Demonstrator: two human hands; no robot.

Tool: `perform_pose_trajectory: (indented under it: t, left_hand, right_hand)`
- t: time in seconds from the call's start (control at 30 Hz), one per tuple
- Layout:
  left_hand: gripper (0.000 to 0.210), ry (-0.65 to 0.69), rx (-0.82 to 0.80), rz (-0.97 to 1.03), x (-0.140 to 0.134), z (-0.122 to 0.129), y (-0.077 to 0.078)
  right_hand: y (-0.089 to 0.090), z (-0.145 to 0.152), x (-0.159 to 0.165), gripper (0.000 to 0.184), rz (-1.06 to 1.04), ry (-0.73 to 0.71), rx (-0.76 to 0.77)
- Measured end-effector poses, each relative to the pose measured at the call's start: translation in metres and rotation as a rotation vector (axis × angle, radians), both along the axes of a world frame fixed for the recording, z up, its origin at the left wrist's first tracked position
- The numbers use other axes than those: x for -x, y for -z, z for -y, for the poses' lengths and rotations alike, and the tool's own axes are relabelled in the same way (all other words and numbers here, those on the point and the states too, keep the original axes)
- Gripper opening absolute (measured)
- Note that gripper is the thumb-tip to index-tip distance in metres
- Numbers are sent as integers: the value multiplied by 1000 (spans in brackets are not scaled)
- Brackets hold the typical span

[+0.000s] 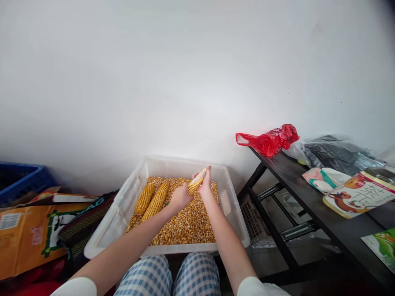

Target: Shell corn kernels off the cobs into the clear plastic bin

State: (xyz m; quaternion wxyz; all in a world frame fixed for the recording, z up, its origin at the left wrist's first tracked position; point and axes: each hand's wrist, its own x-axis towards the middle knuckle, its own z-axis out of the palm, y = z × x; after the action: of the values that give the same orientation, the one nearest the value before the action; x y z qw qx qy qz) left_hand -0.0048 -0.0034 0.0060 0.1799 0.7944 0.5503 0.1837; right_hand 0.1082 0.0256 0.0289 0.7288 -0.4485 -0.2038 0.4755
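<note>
A partly stripped corn cob (197, 181) is held slantwise over a white plastic bin (233, 205). My right hand (206, 183) is wrapped around its upper part, where pale bare cob shows. At its lower end, where yellow kernels remain, my left hand (181, 197) is closed against the cob; its fingertips are partly hidden. Loose corn kernels (182, 226) cover the bin's bottom. Two full ears lie on them at the left: a shorter corn ear (144, 199) and a longer corn ear (157, 200), partly behind my left forearm.
On the right, a dark table (308, 197) carries a red plastic bag (273, 140), a can (359, 193) and other packages. To the left are an orange cardboard box (23, 242) and a blue crate (24, 181). A white wall (185, 82) rises behind the bin.
</note>
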Motion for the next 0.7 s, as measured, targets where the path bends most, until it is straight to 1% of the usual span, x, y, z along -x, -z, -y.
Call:
perform_pose_trajectory:
  t: [0.03,0.1,0.2,0.27,0.33,0.4,0.47,0.5,0.57,0.63,0.67,0.7]
  left_hand:
    - [33,2,-5,-31,-1,2,0]
    - [33,25,4,-17,-3,5,-1]
    - [32,85,61,132,-6,7,-4]
    - [28,139,110,234,-7,7,-4]
    - [24,191,182,312,-7,6,-4]
    - [23,245,299,404,-8,5,-3]
    - [25,262,406,488,-9,4,-4]
    - [26,259,434,510,-8,4,-5]
    - [27,229,412,505,-7,3,-8]
    - [29,195,313,450,-3,3,-12]
    - [30,174,251,402,-1,3,-14]
    - [30,150,194,337,1,3,-14]
  right_hand:
    - [-1,1,3,42,-47,41,2]
    - [-3,2,6,41,-44,108,17]
    - [-5,3,3,41,74,103,48]
    - [-5,3,2,42,133,102,36]
    - [-3,3,1,44,161,100,9]
    - [-2,3,-2,48,176,76,-7]
    - [-1,2,-9,52,230,71,7]
    - [-1,2,-14,53,285,95,20]
    - [0,2,-25,51,451,193,44]
    - [1,1,-32,45,610,294,38]
    - [3,1,-33,42,650,317,25]
    - [4,0,-32,41,646,312,15]
